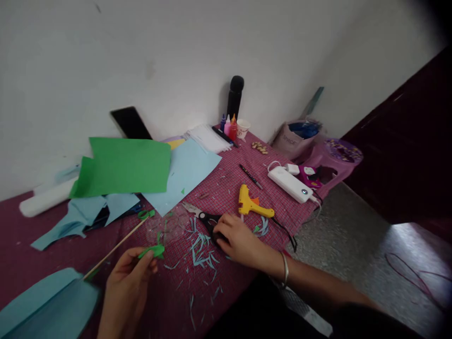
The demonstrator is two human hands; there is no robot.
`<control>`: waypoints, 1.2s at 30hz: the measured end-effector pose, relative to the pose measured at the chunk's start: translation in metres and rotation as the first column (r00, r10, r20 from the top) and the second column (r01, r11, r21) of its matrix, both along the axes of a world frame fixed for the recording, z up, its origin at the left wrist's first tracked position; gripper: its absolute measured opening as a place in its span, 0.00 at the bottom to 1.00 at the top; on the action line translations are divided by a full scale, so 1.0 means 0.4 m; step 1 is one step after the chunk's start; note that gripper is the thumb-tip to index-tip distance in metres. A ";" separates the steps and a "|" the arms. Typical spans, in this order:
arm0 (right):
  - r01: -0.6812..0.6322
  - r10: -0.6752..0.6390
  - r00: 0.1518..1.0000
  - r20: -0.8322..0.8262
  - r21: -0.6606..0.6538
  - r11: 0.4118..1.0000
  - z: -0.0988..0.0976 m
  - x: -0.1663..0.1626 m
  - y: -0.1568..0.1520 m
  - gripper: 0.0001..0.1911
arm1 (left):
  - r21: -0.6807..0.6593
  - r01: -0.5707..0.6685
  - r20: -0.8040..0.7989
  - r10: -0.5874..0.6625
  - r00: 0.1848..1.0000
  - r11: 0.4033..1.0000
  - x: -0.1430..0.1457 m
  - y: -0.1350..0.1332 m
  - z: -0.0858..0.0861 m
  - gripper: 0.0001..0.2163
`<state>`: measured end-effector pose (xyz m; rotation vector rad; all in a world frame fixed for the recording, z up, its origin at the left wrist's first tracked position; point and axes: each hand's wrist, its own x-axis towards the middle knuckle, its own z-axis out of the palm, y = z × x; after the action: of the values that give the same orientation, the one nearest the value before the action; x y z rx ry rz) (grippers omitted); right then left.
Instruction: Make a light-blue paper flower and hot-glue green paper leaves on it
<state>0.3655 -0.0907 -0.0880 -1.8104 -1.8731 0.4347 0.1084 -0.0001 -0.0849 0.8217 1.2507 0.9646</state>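
My left hand [129, 280] is closed, pinching a small cut piece of green felt [155, 251] between thumb and fingers. My right hand [237, 239] curls over the black handles of a pair of scissors [205, 219], whose metal blades point up and left on the table. Light-blue scraps [201, 249] lie scattered between the hands. Beyond the left hand is a clear plastic piece [169, 225] with round shapes. A thin wooden stick [118, 246] runs beside the left hand, with a green curl [145, 214] at its upper end.
A yellow glue gun [247, 202] lies just beyond my right hand, near a pen [251, 176] and a white power bank [290, 183]. Green [129, 165] and light-blue sheets [192, 172] cover the back left. Small bottles [228, 126], a paper cup [243, 128] and a black flask [235, 96] stand by the wall.
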 end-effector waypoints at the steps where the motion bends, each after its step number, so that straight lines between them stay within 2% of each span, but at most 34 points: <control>1: 0.012 -0.011 1.000 0.027 -0.012 1.000 0.016 0.030 0.004 0.07 | -0.015 0.012 -0.018 -0.013 1.000 1.000 0.008 -0.001 0.013 0.16; 3: 0.175 -0.171 0.979 0.108 -0.029 0.984 0.044 0.122 0.024 0.06 | -0.018 0.043 -0.066 -0.044 0.997 0.999 0.043 0.006 0.045 0.18; 5: 0.315 -0.308 0.937 0.162 -0.016 0.949 0.057 0.234 0.061 0.10 | 0.026 0.151 -0.110 -0.148 0.983 0.988 0.107 0.025 0.076 0.18; 6: 0.356 -0.345 0.920 0.187 -0.023 0.934 0.056 0.286 0.082 0.10 | 0.075 0.234 -0.132 -0.223 0.966 0.969 0.151 0.039 0.088 0.16; 8: 0.397 -0.376 0.898 0.227 -0.050 0.917 0.042 0.367 0.122 0.10 | 0.152 0.436 -0.176 -0.410 0.895 0.887 0.254 0.076 0.097 0.10; 9: 0.399 -0.374 0.897 0.237 -0.066 0.915 0.031 0.393 0.138 0.10 | 0.163 0.492 -0.175 -0.465 0.868 0.855 0.310 0.096 0.094 0.08; 11: 0.390 -0.360 0.902 0.239 -0.093 0.916 0.006 0.421 0.160 0.11 | 0.162 0.595 -0.181 -0.569 0.802 0.787 0.419 0.136 0.072 0.08; 14: 0.365 -0.340 0.921 0.193 -0.113 0.924 -0.019 0.435 0.172 0.17 | 0.162 0.652 -0.220 -0.617 0.756 0.741 0.549 0.184 0.014 0.09; 18: 0.304 -0.298 0.952 0.069 -0.122 0.945 -0.023 0.465 0.175 0.20 | 0.166 0.703 -0.318 -0.638 0.702 0.691 0.630 0.220 -0.062 0.11; 21: 0.277 -0.282 0.957 -0.062 -0.079 0.958 -0.023 0.487 0.176 0.16 | 0.216 0.718 -0.434 -0.594 0.678 0.662 0.644 0.232 -0.088 0.13; 23: 0.284 -0.275 0.952 -0.137 0.052 0.957 -0.027 0.493 0.177 0.14 | 0.261 0.714 -0.498 -0.542 0.676 0.650 0.643 0.231 -0.087 0.14; 25: 0.253 -0.237 0.965 -0.111 0.161 0.954 -0.034 0.494 0.175 0.14 | 0.313 0.723 -0.586 -0.474 0.658 0.616 0.637 0.225 -0.076 0.16; 26: 0.217 -0.210 0.976 -0.059 0.166 0.962 -0.036 0.493 0.172 0.14 | 0.336 0.746 -0.661 -0.421 0.622 0.575 0.633 0.222 -0.069 0.17; 28: 0.137 -0.141 0.989 0.038 0.089 0.987 -0.040 0.490 0.162 0.15 | 0.341 0.829 -0.833 -0.266 0.485 0.443 0.623 0.213 -0.056 0.16; 31: 0.113 -0.111 0.989 0.099 -0.014 0.993 -0.034 0.489 0.135 0.14 | 0.235 0.944 -0.967 -0.043 0.251 0.233 0.612 0.200 -0.046 0.06; 32: 0.123 -0.121 0.986 0.112 -0.019 0.992 -0.030 0.490 0.125 0.14 | 0.197 0.965 -0.980 -0.005 0.201 0.175 0.609 0.196 -0.046 0.02; 34: 0.136 -0.136 0.984 0.115 0.005 0.991 -0.019 0.492 0.105 0.12 | 0.129 0.989 -0.991 0.048 0.126 0.071 0.605 0.187 -0.049 0.05; 36: 0.128 -0.132 0.988 0.082 0.056 0.990 -0.009 0.493 0.088 0.12 | 0.086 0.996 -0.992 0.089 0.085 0.006 0.600 0.178 -0.053 0.06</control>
<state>0.5628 -0.0557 -0.0917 -1.9312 -1.7917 0.2645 0.3483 0.0713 -0.1062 3.0016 0.6121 0.1245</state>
